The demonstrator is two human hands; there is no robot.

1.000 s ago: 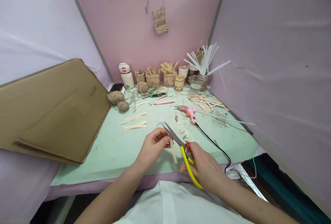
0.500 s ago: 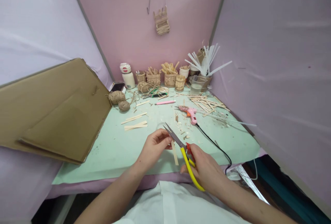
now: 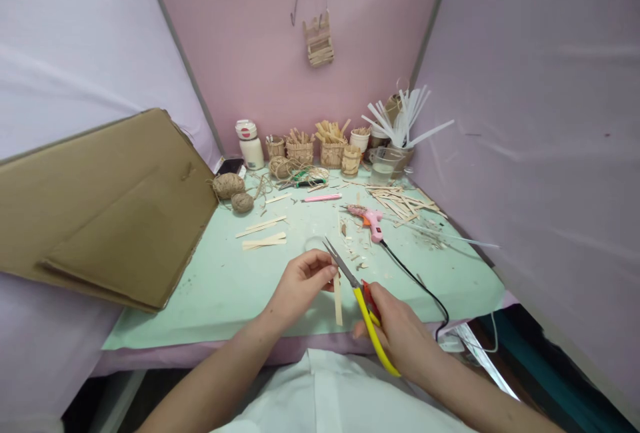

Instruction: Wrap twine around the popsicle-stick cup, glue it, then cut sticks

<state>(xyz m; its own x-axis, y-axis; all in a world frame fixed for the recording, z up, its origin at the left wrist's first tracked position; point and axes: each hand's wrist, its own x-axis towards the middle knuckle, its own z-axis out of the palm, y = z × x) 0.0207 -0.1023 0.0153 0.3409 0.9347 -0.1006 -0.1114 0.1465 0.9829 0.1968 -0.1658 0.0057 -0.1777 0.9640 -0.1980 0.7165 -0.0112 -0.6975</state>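
Right hand: seen from the strip as clock centre, 12 pointing at the wall, the right hand (image 3: 403, 330) is sitting at 4 o'clock, closing round the yellow-and-red-handled metal scissors (image 3: 361, 301).
Strip: the flat, pale wooden strip (image 3: 339, 306) is hanging near the table's front edge, its top between the left fingertips.
Left hand: at 10 o'clock, the left hand (image 3: 300, 286) is pinching that strip.
Blades: they are lying close by those fingertips; a slipping pinch or tilting blade could nick a finger or spoil the cut.
Cord: the black cable (image 3: 417, 283) is running near the right forearm at 2 o'clock; a sideways swing could snag it, dragging the pink glue gun (image 3: 367, 216).
Clear cup: at 1 o'clock, the transparent plastic cup (image 3: 384, 170) is holding clear liquid.
Brown pot: just behind, the brown pot (image 3: 404, 161) is holding white sticks (image 3: 407, 113).
Baskets: at 11 and 12, two tan baskets (image 3: 333, 156) are holding wooden pieces.
Jar: at 11, the white-lidded jar (image 3: 251, 153) is holding something cream-coloured.
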